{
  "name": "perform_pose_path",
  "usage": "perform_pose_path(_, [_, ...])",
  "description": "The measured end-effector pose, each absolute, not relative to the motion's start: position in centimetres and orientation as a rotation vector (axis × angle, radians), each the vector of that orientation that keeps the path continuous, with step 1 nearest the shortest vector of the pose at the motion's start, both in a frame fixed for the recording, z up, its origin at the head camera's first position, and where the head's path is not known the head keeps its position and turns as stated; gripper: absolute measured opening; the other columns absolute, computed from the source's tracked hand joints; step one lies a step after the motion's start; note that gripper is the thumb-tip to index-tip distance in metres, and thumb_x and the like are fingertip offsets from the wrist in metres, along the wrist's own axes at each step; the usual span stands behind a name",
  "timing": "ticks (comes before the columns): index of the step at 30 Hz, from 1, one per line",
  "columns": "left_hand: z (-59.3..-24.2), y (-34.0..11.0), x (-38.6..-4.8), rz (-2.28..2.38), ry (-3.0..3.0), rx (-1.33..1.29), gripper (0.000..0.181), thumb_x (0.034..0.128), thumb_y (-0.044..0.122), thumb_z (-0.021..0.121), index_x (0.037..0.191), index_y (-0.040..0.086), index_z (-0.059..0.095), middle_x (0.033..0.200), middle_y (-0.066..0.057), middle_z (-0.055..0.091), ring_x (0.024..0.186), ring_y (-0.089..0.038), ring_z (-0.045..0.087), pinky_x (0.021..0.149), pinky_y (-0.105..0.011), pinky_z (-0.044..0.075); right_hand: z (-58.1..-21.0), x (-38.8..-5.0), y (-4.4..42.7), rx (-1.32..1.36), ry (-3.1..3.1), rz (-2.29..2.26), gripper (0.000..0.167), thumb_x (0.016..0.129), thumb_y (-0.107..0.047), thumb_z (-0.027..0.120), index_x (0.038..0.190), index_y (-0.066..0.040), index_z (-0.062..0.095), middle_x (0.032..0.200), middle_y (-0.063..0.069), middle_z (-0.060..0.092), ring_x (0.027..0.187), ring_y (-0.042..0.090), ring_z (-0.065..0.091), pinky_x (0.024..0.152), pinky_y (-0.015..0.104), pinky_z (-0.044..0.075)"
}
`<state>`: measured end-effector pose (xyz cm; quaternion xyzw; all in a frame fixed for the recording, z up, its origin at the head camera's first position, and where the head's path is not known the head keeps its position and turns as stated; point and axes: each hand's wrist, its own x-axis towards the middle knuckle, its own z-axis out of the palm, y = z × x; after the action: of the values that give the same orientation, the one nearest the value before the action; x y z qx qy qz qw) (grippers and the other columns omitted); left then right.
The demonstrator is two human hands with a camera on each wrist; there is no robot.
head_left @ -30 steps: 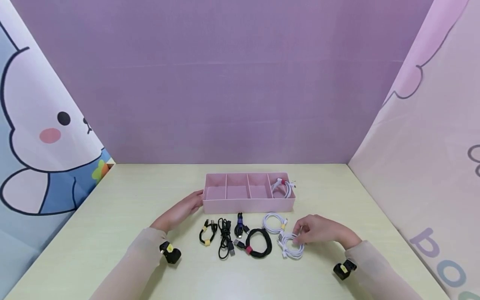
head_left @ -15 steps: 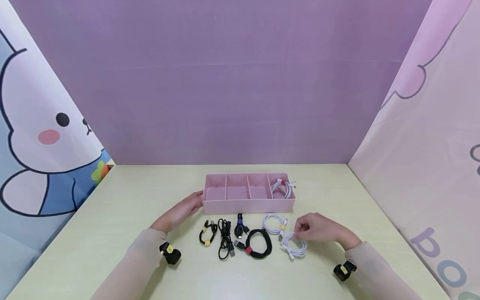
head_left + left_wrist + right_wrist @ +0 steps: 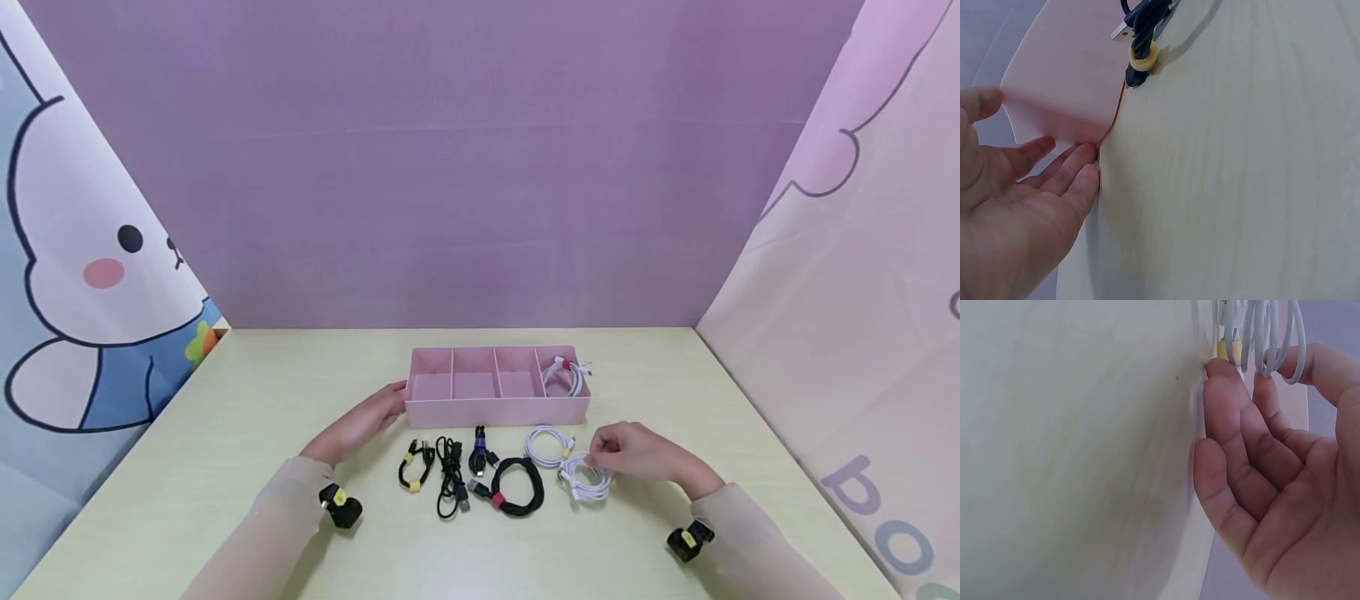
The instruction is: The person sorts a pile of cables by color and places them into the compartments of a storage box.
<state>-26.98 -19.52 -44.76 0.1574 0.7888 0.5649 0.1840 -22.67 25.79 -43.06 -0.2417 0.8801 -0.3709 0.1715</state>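
Observation:
My right hand point(image 3: 637, 450) pinches a coiled white cable point(image 3: 587, 479) between thumb and index finger, at the right of the cable row. In the right wrist view the loops of the white coil point(image 3: 1279, 337) hang between those fingertips. My left hand point(image 3: 367, 421) touches the left end of the pink divided box point(image 3: 495, 412), its fingers not wrapped round it. Up close in the left wrist view, fingertips rest against the pink end wall point(image 3: 1072, 62). In the box's rightmost compartment lies another white cable point(image 3: 573, 379) with a red tie.
Before the box lie a white cable with a yellow tie point(image 3: 542, 446), a black coil with a red tie point(image 3: 528, 500), a blue-tied black cable point(image 3: 478, 450), a bundled black cable point(image 3: 450, 479) and a yellow-tied black cable point(image 3: 405, 479). A purple wall point(image 3: 465, 208) stands behind.
The white coil shifted slightly right, then rose a little and tilted up in my right hand, which moved slightly away from me. My left hand and the box stayed still.

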Motion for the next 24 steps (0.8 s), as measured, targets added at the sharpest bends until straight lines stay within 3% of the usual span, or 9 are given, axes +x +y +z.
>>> perform_pose_path(10, [-44.69,-19.46,-26.98,1.591,2.231,0.434,0.075,0.1057,0.057,0.032,0.16,0.007,0.018,0.163,-0.014,0.024,0.147,-0.033,0.027,0.121,-0.044,0.022,-43.24,-22.69,25.92,-0.719,2.491,-1.118,0.01,0.096,-0.018,0.068,0.097,-0.008,0.064,0.072,0.0,0.063,0.06,0.009,0.053,0.05,0.019,0.041])
perform_pose_path(16, [-44.76,-19.44,-27.04,1.592,2.229,0.432,0.076,0.1059,0.056,0.033,0.16,0.006,0.017,0.163,-0.015,0.024,0.147,-0.034,0.027,0.121,-0.044,0.022,-43.22,-22.93,25.97,-0.704,2.507,-1.137,0.019,0.095,-0.017,0.067,0.11,-0.006,0.067,0.074,-0.001,0.064,0.06,0.008,0.052,0.05,0.019,0.04])
perform_pose_path(24, [-44.74,-19.46,-27.07,1.59,2.225,0.426,0.077,0.1052,0.057,0.034,0.16,0.007,0.017,0.163,-0.014,0.023,0.147,-0.033,0.027,0.121,-0.043,0.022,-43.31,-23.07,26.03,-0.686,2.516,-1.155,0.019,0.097,-0.02,0.067,0.107,-0.005,0.071,0.074,-0.001,0.065,0.061,0.015,0.058,0.05,0.02,0.045])
